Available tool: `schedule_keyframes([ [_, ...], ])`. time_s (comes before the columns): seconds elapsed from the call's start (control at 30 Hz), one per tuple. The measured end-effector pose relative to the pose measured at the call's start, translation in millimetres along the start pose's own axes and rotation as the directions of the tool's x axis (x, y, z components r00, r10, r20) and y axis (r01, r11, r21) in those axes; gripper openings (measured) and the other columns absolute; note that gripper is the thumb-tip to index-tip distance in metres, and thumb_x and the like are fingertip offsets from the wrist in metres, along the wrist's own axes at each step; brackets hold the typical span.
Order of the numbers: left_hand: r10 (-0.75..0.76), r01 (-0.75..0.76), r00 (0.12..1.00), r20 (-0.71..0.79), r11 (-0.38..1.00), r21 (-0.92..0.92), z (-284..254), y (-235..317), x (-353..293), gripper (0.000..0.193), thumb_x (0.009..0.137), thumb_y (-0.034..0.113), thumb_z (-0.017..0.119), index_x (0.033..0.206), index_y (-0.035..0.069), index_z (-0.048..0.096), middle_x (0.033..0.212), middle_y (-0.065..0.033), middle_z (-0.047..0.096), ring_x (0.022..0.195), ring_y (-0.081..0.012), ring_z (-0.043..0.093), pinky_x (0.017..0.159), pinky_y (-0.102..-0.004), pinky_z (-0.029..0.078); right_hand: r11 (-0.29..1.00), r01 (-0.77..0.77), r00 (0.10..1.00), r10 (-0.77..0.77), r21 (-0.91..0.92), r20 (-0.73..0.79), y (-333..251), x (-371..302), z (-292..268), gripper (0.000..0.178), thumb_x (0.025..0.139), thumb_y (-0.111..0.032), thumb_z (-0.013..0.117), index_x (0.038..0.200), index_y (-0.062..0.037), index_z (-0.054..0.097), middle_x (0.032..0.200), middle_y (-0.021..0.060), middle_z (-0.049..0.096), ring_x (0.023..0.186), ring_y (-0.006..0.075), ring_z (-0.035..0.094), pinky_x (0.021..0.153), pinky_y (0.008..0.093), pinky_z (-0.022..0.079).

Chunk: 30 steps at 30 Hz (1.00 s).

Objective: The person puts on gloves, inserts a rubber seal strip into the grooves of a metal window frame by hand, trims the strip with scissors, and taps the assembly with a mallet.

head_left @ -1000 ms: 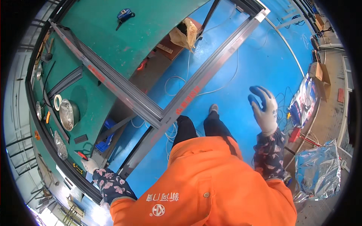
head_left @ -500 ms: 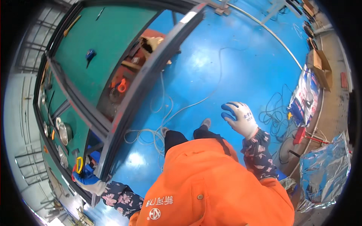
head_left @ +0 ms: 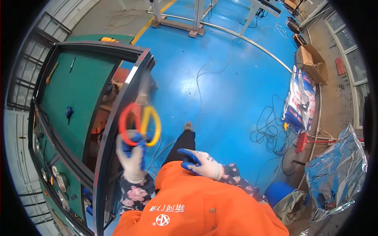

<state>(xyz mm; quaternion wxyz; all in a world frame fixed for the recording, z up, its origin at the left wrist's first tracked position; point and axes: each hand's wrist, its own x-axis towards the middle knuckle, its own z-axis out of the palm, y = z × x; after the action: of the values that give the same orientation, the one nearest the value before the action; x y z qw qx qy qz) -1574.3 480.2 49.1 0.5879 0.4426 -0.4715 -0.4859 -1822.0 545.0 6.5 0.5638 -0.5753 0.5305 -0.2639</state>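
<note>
My left hand (head_left: 133, 161), in a white glove with blue coating, is closed on a pair of scissors (head_left: 158, 121) with one red and one yellow handle loop. The blades point away from me and look blurred. Just left of this hand runs a dark metal frame (head_left: 105, 153) lying over a green-topped table (head_left: 84, 84). In front of my orange apron, my right hand (head_left: 202, 163) wears the same kind of glove. Its fingers stretch leftward, thumb apart, and nothing shows in them.
A blue tape measure (head_left: 69, 113) lies on the green top. Loose cable (head_left: 264, 131) coils on the blue floor to the right. Beyond it are a printed plastic sack (head_left: 301, 100), a cardboard box (head_left: 312, 63) and crumpled silver sheeting (head_left: 334, 169). White-legged stands (head_left: 198, 19) rise at the far side.
The scissors in my left hand have come from the table's near left edge to in front of me. My right hand has moved in toward my apron. The view has shifted.
</note>
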Motion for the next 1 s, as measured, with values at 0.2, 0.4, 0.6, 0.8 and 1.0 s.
schedule_keyframes([
  [0.2,-0.214,0.113,0.880,0.423,0.961,0.252,80,-60,51,0.032,0.072,0.001,0.065,0.104,0.003,0.064,0.095,-0.0110,0.066,0.075,-0.0225,0.061,0.069,-0.0294,0.050,0.840,-0.181,0.972,0.232,0.511,-0.037,28,71,-47,0.052,0.092,-0.016,0.063,0.141,-0.0058,0.050,0.102,0.0095,0.067,0.085,0.0174,0.061,0.071,0.0262,0.051],
  [0.4,-0.082,-0.457,0.624,0.777,0.768,0.448,155,-111,156,0.024,0.069,0.012,0.068,0.094,0.009,0.067,0.095,-0.0116,0.062,0.084,-0.0319,0.058,0.075,-0.0386,0.048,0.463,-0.260,0.924,0.373,0.847,0.080,38,150,-157,0.052,0.092,-0.013,0.063,0.140,-0.0015,0.048,0.111,0.0120,0.064,0.088,0.0171,0.061,0.072,0.0259,0.052],
  [0.6,-0.037,-0.624,0.463,0.886,0.696,0.355,216,-114,241,0.020,0.071,0.015,0.066,0.091,0.012,0.063,0.093,-0.0113,0.061,0.085,-0.0338,0.059,0.076,-0.0428,0.050,0.395,0.093,0.980,0.128,0.914,-0.155,61,195,-218,0.057,0.095,-0.007,0.057,0.148,-0.0022,0.037,0.126,0.0147,0.061,0.107,0.0245,0.062,0.094,0.0343,0.051],
  [0.8,-0.023,-0.558,0.625,0.780,0.687,0.467,254,-134,276,0.028,0.077,0.019,0.068,0.104,0.012,0.065,0.102,-0.0111,0.063,0.089,-0.0318,0.062,0.079,-0.0428,0.050,0.517,-0.024,0.990,0.131,0.856,-0.051,81,249,-300,0.048,0.100,-0.011,0.051,0.146,-0.0041,0.041,0.102,0.0102,0.059,0.085,0.0212,0.057,0.079,0.0328,0.048],
  [1.0,0.089,-0.340,0.933,0.350,0.541,0.769,221,-107,332,0.039,0.084,0.025,0.067,0.121,0.013,0.064,0.113,-0.0081,0.066,0.098,-0.0289,0.064,0.089,-0.0393,0.049,0.664,-0.084,0.994,0.112,0.743,0.012,47,370,-391,0.039,0.100,-0.019,0.053,0.137,-0.0043,0.054,0.057,-0.0021,0.045,0.043,0.0094,0.041,0.041,0.0239,0.034],
])
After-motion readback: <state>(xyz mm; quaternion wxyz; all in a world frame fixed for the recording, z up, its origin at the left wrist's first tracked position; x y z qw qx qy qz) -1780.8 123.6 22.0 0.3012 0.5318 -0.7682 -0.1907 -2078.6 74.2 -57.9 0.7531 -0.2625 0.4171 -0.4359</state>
